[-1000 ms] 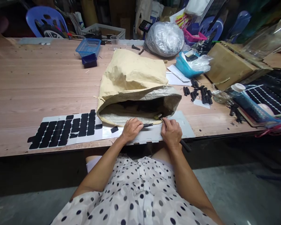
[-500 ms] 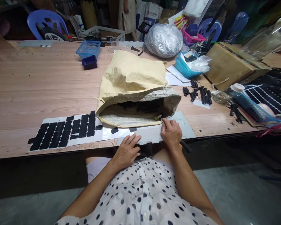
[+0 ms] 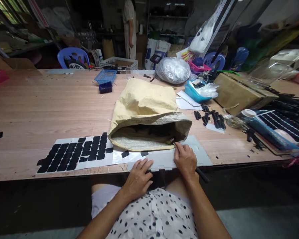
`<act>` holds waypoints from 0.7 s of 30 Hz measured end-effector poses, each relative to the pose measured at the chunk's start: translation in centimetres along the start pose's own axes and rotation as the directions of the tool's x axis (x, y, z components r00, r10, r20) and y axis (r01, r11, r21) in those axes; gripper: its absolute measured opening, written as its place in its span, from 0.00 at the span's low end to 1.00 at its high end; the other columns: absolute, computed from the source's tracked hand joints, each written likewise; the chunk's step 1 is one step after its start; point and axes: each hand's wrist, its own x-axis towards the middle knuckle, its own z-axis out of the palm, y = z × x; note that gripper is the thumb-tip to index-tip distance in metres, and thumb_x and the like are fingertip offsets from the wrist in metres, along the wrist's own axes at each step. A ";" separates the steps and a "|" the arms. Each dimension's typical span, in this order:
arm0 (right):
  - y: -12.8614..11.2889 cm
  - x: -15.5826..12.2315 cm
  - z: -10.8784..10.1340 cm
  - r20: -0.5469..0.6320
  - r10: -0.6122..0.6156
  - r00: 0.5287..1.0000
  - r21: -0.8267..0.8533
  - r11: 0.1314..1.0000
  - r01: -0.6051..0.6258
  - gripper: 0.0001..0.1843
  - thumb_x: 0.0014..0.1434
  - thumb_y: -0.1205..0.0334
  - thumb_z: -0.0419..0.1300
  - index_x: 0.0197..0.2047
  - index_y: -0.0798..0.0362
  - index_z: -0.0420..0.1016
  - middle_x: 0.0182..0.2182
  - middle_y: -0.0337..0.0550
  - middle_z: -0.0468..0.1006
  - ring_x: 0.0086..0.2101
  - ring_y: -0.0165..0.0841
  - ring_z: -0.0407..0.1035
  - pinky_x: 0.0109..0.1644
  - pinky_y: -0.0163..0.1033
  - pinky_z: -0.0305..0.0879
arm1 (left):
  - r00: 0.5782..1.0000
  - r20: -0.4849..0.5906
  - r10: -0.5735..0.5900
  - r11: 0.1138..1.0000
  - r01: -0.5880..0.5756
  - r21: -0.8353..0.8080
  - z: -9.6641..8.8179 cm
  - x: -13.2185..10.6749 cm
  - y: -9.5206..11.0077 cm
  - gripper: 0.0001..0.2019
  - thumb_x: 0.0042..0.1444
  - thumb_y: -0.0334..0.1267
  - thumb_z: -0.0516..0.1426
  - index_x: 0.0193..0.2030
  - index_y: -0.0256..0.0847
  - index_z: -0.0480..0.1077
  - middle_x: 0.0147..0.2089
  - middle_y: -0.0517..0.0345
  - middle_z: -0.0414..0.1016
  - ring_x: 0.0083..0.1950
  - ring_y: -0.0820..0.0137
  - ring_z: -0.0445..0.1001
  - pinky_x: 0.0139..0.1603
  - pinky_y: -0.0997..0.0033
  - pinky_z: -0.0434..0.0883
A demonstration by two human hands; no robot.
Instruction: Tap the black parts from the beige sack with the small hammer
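My right hand [image 3: 186, 161] is closed around a slim tool with a black handle [image 3: 202, 174]; its exact kind is unclear. The tool's thin metal end points at a small yellowish metallic piece [image 3: 169, 141] at the lower lip of a bag. That tan paper sack [image 3: 146, 99] lies on its side, mouth gaping towards me, with dark, indistinct contents. My left hand [image 3: 139, 179] rests palm down at the table edge, fingers spread, holding nothing. Under both hands lies a grey sheet [image 3: 199, 156]. Left of the sack, a white backing sheet [image 3: 117, 157] carries rows of black rounded stickers [image 3: 64, 156].
Black cylindrical parts [image 3: 215, 119] lie in a pile right of the sack. A cardboard box [image 3: 236, 91], a blue basin [image 3: 196, 93] and a stuffed plastic bag [image 3: 173, 70] stand behind. Blue baskets [image 3: 106, 77] sit at the back left. A person [image 3: 130, 30] stands beyond the table.
The view has tilted up, so the table sits lower in the picture and more of the room shows. Both hands, the tool and the sack keep nearly the same places.
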 end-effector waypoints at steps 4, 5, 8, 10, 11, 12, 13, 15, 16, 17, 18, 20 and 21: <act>0.1 -0.1 0.3 -0.044 -0.027 0.999 -0.003 1.000 0.026 0.15 0.63 0.68 0.55 0.48 0.49 0.80 0.31 0.43 0.70 0.33 0.35 0.60 0.36 0.39 0.51 | 1.000 -0.024 -0.017 1.000 0.017 0.008 0.6 -0.1 -0.1 0.02 0.58 0.36 0.62 0.37 0.43 0.77 0.68 0.49 0.70 0.68 0.52 0.66 0.67 0.45 0.67; 0.1 -0.1 0.3 -0.049 -0.030 0.998 -0.002 1.000 0.029 0.15 0.63 0.68 0.55 0.48 0.49 0.80 0.31 0.43 0.70 0.33 0.35 0.60 0.36 0.39 0.52 | 0.999 -0.034 -0.020 1.000 0.020 0.013 0.8 -0.1 -0.1 0.02 0.58 0.36 0.62 0.36 0.43 0.77 0.68 0.49 0.70 0.68 0.52 0.67 0.66 0.45 0.67; 0.0 -0.1 0.2 -0.044 -0.018 0.999 0.006 1.000 0.019 0.16 0.62 0.68 0.55 0.48 0.48 0.80 0.31 0.43 0.71 0.33 0.35 0.60 0.36 0.39 0.53 | 0.996 -0.083 -0.024 0.999 0.027 0.036 1.5 -0.2 -0.2 0.03 0.59 0.35 0.60 0.35 0.43 0.77 0.66 0.50 0.72 0.67 0.53 0.68 0.65 0.46 0.68; -0.1 -0.1 0.2 -0.041 -0.015 0.999 0.001 1.000 0.016 0.16 0.62 0.68 0.55 0.48 0.48 0.80 0.31 0.43 0.71 0.33 0.35 0.61 0.36 0.39 0.53 | 0.994 -0.108 -0.022 0.998 0.028 0.048 1.9 -0.3 -0.3 0.04 0.59 0.34 0.60 0.35 0.43 0.77 0.65 0.49 0.73 0.66 0.53 0.69 0.65 0.47 0.69; -0.1 -0.2 0.2 -0.043 -0.018 0.999 -0.004 1.000 0.018 0.16 0.62 0.68 0.55 0.48 0.48 0.80 0.31 0.43 0.71 0.33 0.35 0.61 0.36 0.40 0.54 | 0.993 -0.114 -0.022 0.998 0.028 0.049 2.0 -0.3 -0.3 0.04 0.59 0.34 0.60 0.35 0.44 0.77 0.65 0.49 0.73 0.66 0.53 0.69 0.64 0.47 0.69; -0.1 -0.2 0.2 -0.046 -0.022 0.999 -0.009 1.000 0.021 0.16 0.61 0.68 0.55 0.48 0.48 0.80 0.31 0.43 0.71 0.33 0.35 0.61 0.36 0.40 0.54 | 0.993 -0.114 -0.024 0.998 0.030 0.047 2.1 -0.3 -0.3 0.04 0.58 0.35 0.60 0.35 0.44 0.77 0.65 0.49 0.73 0.66 0.52 0.69 0.64 0.46 0.68; -0.1 -0.2 0.2 -0.048 -0.025 0.999 -0.012 1.000 0.025 0.16 0.61 0.68 0.55 0.48 0.48 0.80 0.31 0.43 0.71 0.32 0.35 0.61 0.36 0.40 0.54 | 0.993 -0.112 -0.028 0.999 0.033 0.042 2.1 -0.3 -0.3 0.03 0.58 0.35 0.61 0.35 0.44 0.78 0.65 0.49 0.73 0.66 0.52 0.68 0.64 0.46 0.68; -0.1 -0.2 0.2 -0.051 -0.028 0.998 -0.014 1.000 0.028 0.16 0.62 0.68 0.55 0.47 0.48 0.80 0.30 0.43 0.71 0.32 0.35 0.61 0.36 0.39 0.54 | 0.993 -0.113 -0.035 0.999 0.039 0.031 2.1 -0.4 -0.3 0.03 0.57 0.37 0.62 0.34 0.44 0.78 0.65 0.50 0.73 0.66 0.51 0.69 0.64 0.46 0.68; -0.1 -0.3 0.3 -0.053 -0.031 0.998 -0.015 0.999 0.030 0.16 0.62 0.68 0.55 0.47 0.48 0.80 0.30 0.43 0.71 0.32 0.35 0.61 0.36 0.39 0.54 | 0.992 -0.119 -0.039 0.999 0.043 0.028 2.1 -0.4 -0.2 0.03 0.57 0.37 0.62 0.34 0.44 0.77 0.64 0.50 0.73 0.65 0.52 0.69 0.64 0.46 0.68; -0.1 -0.3 0.2 -0.056 -0.036 0.998 -0.020 0.999 0.035 0.16 0.62 0.68 0.55 0.48 0.48 0.80 0.30 0.43 0.71 0.32 0.35 0.62 0.36 0.39 0.55 | 0.991 -0.127 -0.042 0.999 0.046 0.026 2.2 -0.4 -0.2 0.03 0.57 0.38 0.62 0.34 0.44 0.77 0.64 0.50 0.74 0.65 0.52 0.69 0.64 0.47 0.68; -0.1 -0.3 0.2 -0.063 -0.046 0.997 -0.025 0.999 0.045 0.15 0.62 0.68 0.55 0.48 0.48 0.80 0.30 0.43 0.71 0.32 0.35 0.62 0.36 0.39 0.55 | 0.990 -0.132 -0.044 0.999 0.047 0.025 2.2 -0.4 -0.2 0.03 0.57 0.38 0.63 0.33 0.44 0.77 0.64 0.51 0.74 0.65 0.52 0.69 0.64 0.47 0.69; -0.1 -0.2 0.2 -0.086 -0.071 0.994 -0.038 0.997 0.068 0.15 0.63 0.68 0.55 0.47 0.49 0.80 0.30 0.43 0.72 0.32 0.35 0.63 0.36 0.39 0.55 | 0.990 -0.130 -0.050 0.998 0.054 0.026 2.3 -0.5 -0.2 0.03 0.56 0.39 0.63 0.33 0.44 0.77 0.64 0.52 0.74 0.65 0.53 0.69 0.64 0.48 0.69; -0.1 -0.2 0.2 -0.099 -0.083 0.992 -0.045 0.996 0.079 0.15 0.63 0.68 0.55 0.47 0.49 0.80 0.30 0.42 0.72 0.31 0.35 0.63 0.35 0.39 0.55 | 0.991 -0.123 -0.055 0.998 0.059 0.025 2.3 -0.5 -0.1 0.03 0.56 0.39 0.63 0.33 0.44 0.77 0.64 0.52 0.74 0.65 0.53 0.69 0.64 0.48 0.69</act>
